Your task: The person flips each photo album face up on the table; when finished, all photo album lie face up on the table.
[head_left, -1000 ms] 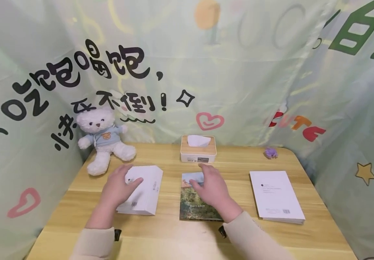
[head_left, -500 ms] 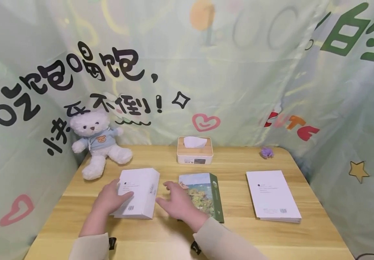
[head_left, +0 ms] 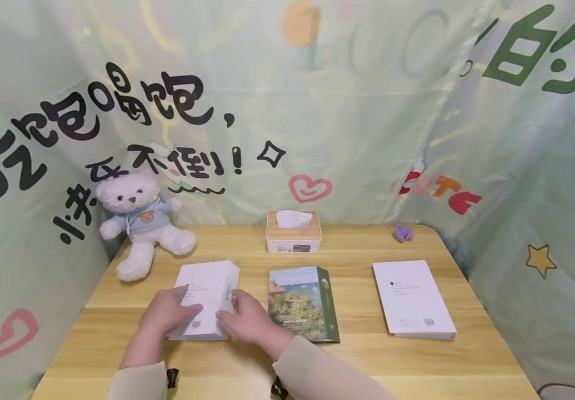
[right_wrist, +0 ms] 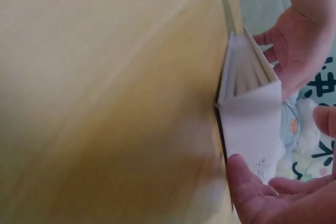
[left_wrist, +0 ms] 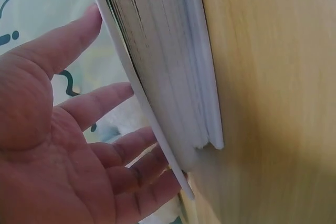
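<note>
A thick white book (head_left: 207, 300) lies on the table at the left, its spine facing right. My left hand (head_left: 164, 314) touches the left part of its cover, fingers spread. In the left wrist view, those fingertips (left_wrist: 126, 91) meet the outer face of the cover, and the page edges show beneath it. My right hand (head_left: 252, 319) is at the spine side, thumb near the cover's edge. The right wrist view shows a fingertip (right_wrist: 239, 167) against the white spine (right_wrist: 249, 129). A photo album (head_left: 297, 303) with a painted landscape cover lies just right of that hand.
Another white book (head_left: 412, 300) lies at the right on the wooden table (head_left: 347, 366). A tissue box (head_left: 294, 230) stands at the back, with a small purple object (head_left: 403, 233) to its right. A white teddy bear (head_left: 142, 222) sits at the back left. Printed curtains surround the table.
My right hand has moved left from over the landscape photo album to the white book's spine. My left hand has come down onto the white book's cover. The head view has turned slightly right.
</note>
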Available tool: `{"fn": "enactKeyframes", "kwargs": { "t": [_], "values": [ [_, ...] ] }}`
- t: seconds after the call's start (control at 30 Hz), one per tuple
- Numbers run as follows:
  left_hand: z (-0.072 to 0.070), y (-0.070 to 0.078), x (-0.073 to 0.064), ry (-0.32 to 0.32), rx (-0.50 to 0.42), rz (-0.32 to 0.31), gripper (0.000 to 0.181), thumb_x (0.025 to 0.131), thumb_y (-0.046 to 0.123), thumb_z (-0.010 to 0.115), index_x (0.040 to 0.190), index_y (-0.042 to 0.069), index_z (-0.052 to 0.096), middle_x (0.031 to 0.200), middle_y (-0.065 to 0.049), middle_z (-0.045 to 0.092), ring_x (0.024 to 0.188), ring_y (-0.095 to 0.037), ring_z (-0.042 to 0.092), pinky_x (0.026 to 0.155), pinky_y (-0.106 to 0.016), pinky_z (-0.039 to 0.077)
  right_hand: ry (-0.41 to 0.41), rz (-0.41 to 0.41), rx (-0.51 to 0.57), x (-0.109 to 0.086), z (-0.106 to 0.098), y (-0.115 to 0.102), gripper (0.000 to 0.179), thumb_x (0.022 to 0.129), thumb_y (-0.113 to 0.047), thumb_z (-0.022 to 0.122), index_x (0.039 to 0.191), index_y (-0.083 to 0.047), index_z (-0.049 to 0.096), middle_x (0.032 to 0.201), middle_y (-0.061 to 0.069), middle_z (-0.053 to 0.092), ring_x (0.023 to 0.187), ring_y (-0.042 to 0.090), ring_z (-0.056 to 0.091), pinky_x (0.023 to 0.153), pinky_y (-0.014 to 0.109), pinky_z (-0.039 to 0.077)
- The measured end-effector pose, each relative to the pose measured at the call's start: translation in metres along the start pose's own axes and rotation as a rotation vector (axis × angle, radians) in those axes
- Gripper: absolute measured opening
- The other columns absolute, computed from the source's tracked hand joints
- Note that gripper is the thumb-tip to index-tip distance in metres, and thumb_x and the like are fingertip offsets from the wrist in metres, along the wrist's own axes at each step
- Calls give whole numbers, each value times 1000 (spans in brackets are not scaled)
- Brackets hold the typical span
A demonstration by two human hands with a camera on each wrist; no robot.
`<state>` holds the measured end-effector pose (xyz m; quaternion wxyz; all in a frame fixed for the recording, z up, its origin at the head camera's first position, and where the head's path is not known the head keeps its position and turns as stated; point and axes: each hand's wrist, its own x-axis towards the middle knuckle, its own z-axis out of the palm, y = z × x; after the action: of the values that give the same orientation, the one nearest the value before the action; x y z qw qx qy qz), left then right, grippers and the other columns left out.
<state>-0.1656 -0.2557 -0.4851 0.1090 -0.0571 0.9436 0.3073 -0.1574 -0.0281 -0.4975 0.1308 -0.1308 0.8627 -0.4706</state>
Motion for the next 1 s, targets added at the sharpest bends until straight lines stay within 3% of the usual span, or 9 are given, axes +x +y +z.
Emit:
{"fn": "enactKeyframes", "kwargs": {
  "t": [0.1, 0.2, 0.27, 0.33, 0.43, 0.57, 0.63, 0.77, 1.0],
  "values": [
    [-1, 0, 3, 1, -10, 0, 86, 93, 45, 80, 150, -11, 49, 151, -39, 46, 141, -59, 40, 115, -69, 36, 2, 0, 32, 0, 3, -2, 76, 96, -32, 75, 151, 12, 46, 136, 27, 64, 117, 36, 67, 103, 45, 55],
    [-3, 1, 5, 9, -6, -5, 85, 91, 45, 81, 149, -10, 52, 151, -38, 47, 141, -59, 41, 114, -69, 36, -11, -5, 78, 0, 5, -4, 65, 95, -26, 77, 141, 15, 54, 112, 22, 71, 81, 26, 74, 78, 34, 62],
    [-2, 2, 5, 12, -2, -15, 85, 90, 46, 82, 149, -8, 53, 150, -38, 48, 140, -58, 42, 113, -69, 38, -25, -8, 110, -1, 5, -4, 50, 94, -23, 77, 127, 13, 63, 92, 13, 70, 57, 18, 66, 59, 29, 59],
    [0, 4, 6, 17, -14, -22, 85, 89, 47, 83, 149, -7, 54, 150, -37, 49, 140, -57, 43, 113, -68, 38, -28, -9, 144, -1, 6, -2, 36, 95, -19, 76, 115, 9, 68, 77, 6, 66, 46, 16, 61, 49, 28, 54],
    [2, 7, 8, 28, -30, -26, 87, 86, 49, 85, 148, -6, 56, 150, -36, 50, 139, -56, 45, 112, -67, 40, -5, -9, 163, 0, 6, 0, 32, 95, -18, 76, 113, 8, 70, 78, 5, 67, 44, 13, 59, 47, 28, 53],
    [2, 10, 9, 35, -31, -25, 87, 86, 49, 85, 147, -6, 57, 151, -35, 50, 138, -56, 45, 112, -67, 40, 30, 0, 176, 1, 7, 3, 43, 95, -17, 76, 126, 12, 67, 98, 16, 73, 53, 11, 61, 54, 27, 55],
    [1, 10, 8, 35, -32, -27, 86, 86, 48, 85, 147, -6, 57, 151, -35, 50, 139, -57, 45, 112, -67, 39, 37, -8, 169, 2, 8, 3, 34, 98, -14, 71, 118, 13, 69, 95, 21, 71, 56, 10, 58, 56, 26, 53],
    [0, 11, 5, 39, -49, -41, 87, 86, 48, 85, 147, -7, 56, 151, -36, 49, 139, -57, 45, 113, -67, 39, 64, -47, 131, 2, 9, 1, 21, 101, -9, 63, 106, 8, 75, 91, 16, 72, 71, 8, 57, 63, 25, 51],
    [8, 16, 0, 24, -80, -63, 93, 85, 52, 85, 148, -8, 53, 151, -36, 49, 139, -56, 45, 112, -66, 40, 96, -56, 78, -4, 8, 1, 17, 100, -6, 65, 103, 6, 75, 92, 14, 73, 79, 16, 65, 71, 32, 57]
  ]
}}
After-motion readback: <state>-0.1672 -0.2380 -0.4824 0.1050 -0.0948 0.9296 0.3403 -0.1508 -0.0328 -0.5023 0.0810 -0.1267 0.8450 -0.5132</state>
